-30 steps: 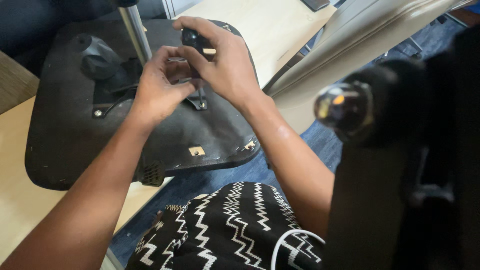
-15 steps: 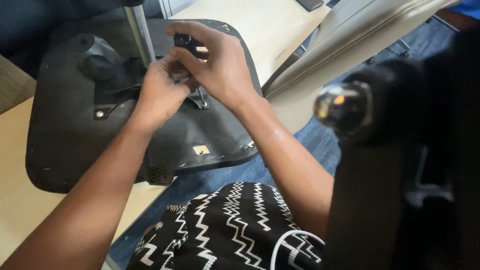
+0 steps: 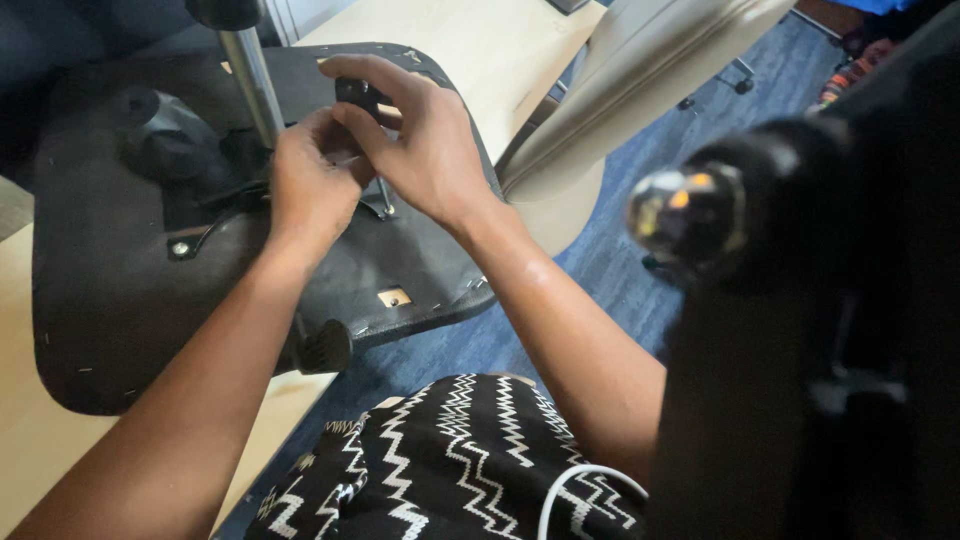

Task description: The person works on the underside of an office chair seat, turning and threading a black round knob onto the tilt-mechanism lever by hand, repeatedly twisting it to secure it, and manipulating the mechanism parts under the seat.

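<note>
Two hands meet over one upturned black seat (image 3: 120,290) on desk (image 3: 480,50): left hand (image 3: 310,190) curled shut, right hand (image 3: 420,150) pinching small black knob (image 3: 355,92). One chrome post (image 3: 250,75) beside them.

Black seat underside (image 3: 120,300), blue carpet (image 3: 620,280)

One head-worn view looks steeply down, close over the upturned chair seat (image 3: 120,290), right side blurred.

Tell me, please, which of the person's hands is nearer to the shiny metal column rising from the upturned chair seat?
Left. The left hand sits just beside the metal column, nearly touching it. The right hand lies farther off, beyond the left hand.
</note>
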